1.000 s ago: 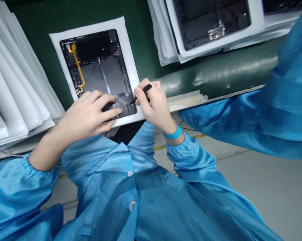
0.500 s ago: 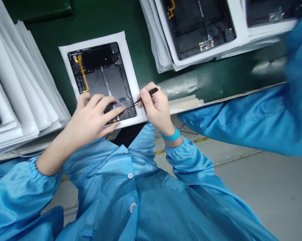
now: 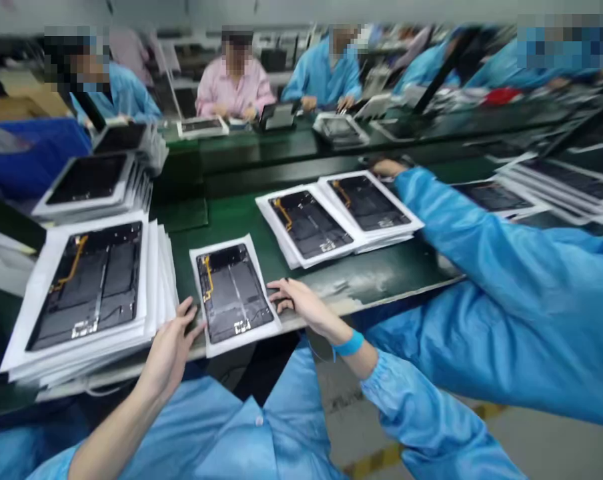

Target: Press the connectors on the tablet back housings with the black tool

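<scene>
While white sheet (image 3: 244, 337) carries it, open tablet shell (image 3: 236, 290) sits at worktop (image 3: 221, 217) edge

Where its near edge runs right of the shell, the green surface is scuffed pale. Left hand (image 3: 170, 350): angled inward, fingers loosely spread beside sheet's left edge, grip free. Right hand (image 3: 306, 303): palm down, fingers curled at right edge; dark speck (image 3: 287, 281) there, can't tell if grip holds a tool. Taller stack (image 3: 94, 287) of sheeted shells left, two lower stacks (image 3: 311, 223) right, farther in. Blue sleeve (image 3: 461, 223) enters from right, co-worker's hand (image 3: 387, 167) just past those stacks. Back left: another stack, blue bin (image 3: 36, 150). Across, second worktop (image 3: 301, 139) carrying tablets (image 3: 339, 127); people (image 3: 234, 87) in pink and blue behind, blurred.
</scene>
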{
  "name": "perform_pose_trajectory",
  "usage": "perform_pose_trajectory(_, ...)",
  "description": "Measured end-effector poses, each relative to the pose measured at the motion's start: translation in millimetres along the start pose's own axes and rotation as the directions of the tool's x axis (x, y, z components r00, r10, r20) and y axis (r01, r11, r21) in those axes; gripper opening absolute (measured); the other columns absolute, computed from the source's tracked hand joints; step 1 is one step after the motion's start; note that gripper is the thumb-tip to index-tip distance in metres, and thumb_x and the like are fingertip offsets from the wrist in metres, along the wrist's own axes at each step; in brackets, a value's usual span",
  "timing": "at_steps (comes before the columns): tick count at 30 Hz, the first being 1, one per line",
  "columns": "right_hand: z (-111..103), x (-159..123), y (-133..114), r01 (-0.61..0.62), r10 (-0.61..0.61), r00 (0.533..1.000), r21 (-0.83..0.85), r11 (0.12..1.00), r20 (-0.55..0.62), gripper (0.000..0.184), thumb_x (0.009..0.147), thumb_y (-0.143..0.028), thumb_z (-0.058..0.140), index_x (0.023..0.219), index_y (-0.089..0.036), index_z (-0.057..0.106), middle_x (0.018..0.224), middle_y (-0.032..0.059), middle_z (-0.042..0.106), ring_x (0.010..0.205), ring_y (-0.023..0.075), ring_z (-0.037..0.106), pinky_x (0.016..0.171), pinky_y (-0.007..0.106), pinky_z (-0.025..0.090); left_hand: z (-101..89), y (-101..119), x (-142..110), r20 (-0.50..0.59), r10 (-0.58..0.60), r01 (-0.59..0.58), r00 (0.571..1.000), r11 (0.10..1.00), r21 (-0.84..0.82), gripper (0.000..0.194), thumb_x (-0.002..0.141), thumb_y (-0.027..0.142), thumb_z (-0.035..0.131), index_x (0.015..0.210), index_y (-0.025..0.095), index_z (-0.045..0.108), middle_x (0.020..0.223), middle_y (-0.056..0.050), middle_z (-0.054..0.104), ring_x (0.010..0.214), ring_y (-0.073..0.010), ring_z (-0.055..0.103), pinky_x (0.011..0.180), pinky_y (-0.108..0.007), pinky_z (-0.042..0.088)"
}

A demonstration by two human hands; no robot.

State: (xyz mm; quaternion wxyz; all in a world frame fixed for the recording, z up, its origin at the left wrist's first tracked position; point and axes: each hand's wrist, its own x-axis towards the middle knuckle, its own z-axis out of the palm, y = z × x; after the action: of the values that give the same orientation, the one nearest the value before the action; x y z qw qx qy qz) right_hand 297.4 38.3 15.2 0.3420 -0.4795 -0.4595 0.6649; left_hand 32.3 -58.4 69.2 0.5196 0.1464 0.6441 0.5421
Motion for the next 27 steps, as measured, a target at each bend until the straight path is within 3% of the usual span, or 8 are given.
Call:
perform_pose_trajectory(2,1.4,15.0,-9.3,0.003,0.001,0.999,-0.105,0.994,0.046,0.032,0.111,-0.043,0.063,0.091,-0.018,0.066,0.078,0.0085,0.077,0.062,0.0146,0.069,0.053,0.023,0.051,2.7,4.7,4.7,0.022,-0.019,0.020,1.000,1.000,-0.011,0.021,0.087,0.020,0.068,0.107,0.019,0.073,0.156,-0.015,0.069,0.136,-0.0294,0.073,0.103,-0.040,0.072)
perform_pose_trajectory(5,3.1,27.0,-20.5,0.000,0.023,0.996,-0.249,0.969,0.091,0.033,0.110,-0.025,0.061,0.078,-0.022,0.054,0.055,-0.0007,0.066,0.045,0.0097,0.053,0.047,0.019,0.037,2.2,7.8,11.8,0.070,-0.053,0.052,0.996,0.999,0.012,0.027,0.091,0.018,0.065,0.117,0.018,0.073,0.123,-0.016,0.080,0.099,-0.0201,0.078,0.077,-0.026,0.068)
perform_pose_trajectory(10,4.3,17.6,-25.5,0.046,0.007,0.991,-0.391,0.919,0.132,0.038,0.100,-0.011,0.070,0.073,-0.025,0.046,0.051,-0.0070,0.061,0.049,0.0110,0.051,0.056,0.022,0.035,-0.2,3.0,13.4,0.183,-0.055,0.032,0.982,0.991,0.127,0.011,0.084,0.023,0.081,0.091,0.016,0.076,0.090,-0.009,0.079,0.075,-0.0173,0.072,0.067,-0.022,0.060)
perform_pose_trajectory(13,3.5,8.1,-21.5,0.105,-0.050,0.989,-0.425,0.899,0.140,0.034,0.094,-0.008,0.072,0.074,-0.024,0.050,0.055,-0.0075,0.062,0.058,0.0127,0.055,0.066,0.024,0.038,0.4,-0.7,10.3,0.253,-0.022,-0.028,0.967,0.981,0.191,0.032,0.073,0.038,0.095,0.083,0.016,0.074,0.087,-0.008,0.080,0.079,-0.0206,0.074,0.074,-0.026,0.063)
perform_pose_trajectory(17,1.3,1.6,-7.3,0.143,-0.115,0.989,-0.378,0.915,0.094,0.035,0.092,-0.023,0.074,0.074,-0.026,0.044,0.061,-0.0080,0.056,0.063,0.0133,0.051,0.068,0.027,0.038,5.7,4.1,2.4,0.326,0.091,-0.177,0.941,0.954,0.243,0.054,0.065,0.061,0.097,0.091,0.021,0.074,0.097,-0.007,0.082,0.100,-0.0317,0.078,0.089,-0.038,0.065)
perform_pose_trajectory(21,7.6,-5.0,3.4,0.167,-0.154,0.985,-0.243,0.956,0.074,0.056,0.086,-0.064,0.079,0.077,-0.028,0.037,0.066,-0.0089,0.044,0.062,0.0122,0.043,0.062,0.027,0.036,15.0,27.8,-7.7,0.395,0.235,-0.356,0.888,0.896,0.267,0.041,0.073,0.056,0.089,0.092,0.023,0.074,0.105,-0.006,0.082,0.122,-0.0344,0.073,0.113,-0.039,0.057)
perform_pose_trajectory(24,22.2,-10.0,-6.5,0.211,-0.201,0.976,-0.132,0.969,0.081,0.070,0.082,-0.080,0.079,0.079,-0.028,0.031,0.072,-0.0098,0.033,0.062,0.0105,0.035,0.061,0.025,0.034,12.8,60.1,-8.4,0.430,0.275,-0.417,0.860,0.865,0.281,0.038,0.072,0.053,0.090,0.088,0.022,0.075,0.097,-0.004,0.081,0.114,-0.0325,0.073,0.113,-0.040,0.057)
perform_pose_trajectory(27,48.9,-4.7,-34.3,0.274,-0.266,0.956,-0.048,0.961,0.119,0.072,0.083,-0.075,0.081,0.082,-0.028,0.026,0.076,-0.0094,0.030,0.062,0.0098,0.033,0.060,0.025,0.033,-10.0,100.9,-0.4,0.381,0.310,-0.434,0.871,0.847,0.305,0.041,0.069,0.053,0.091,0.089,0.019,0.077,0.093,-0.004,0.080,0.101,-0.0286,0.074,0.104,-0.040,0.061)
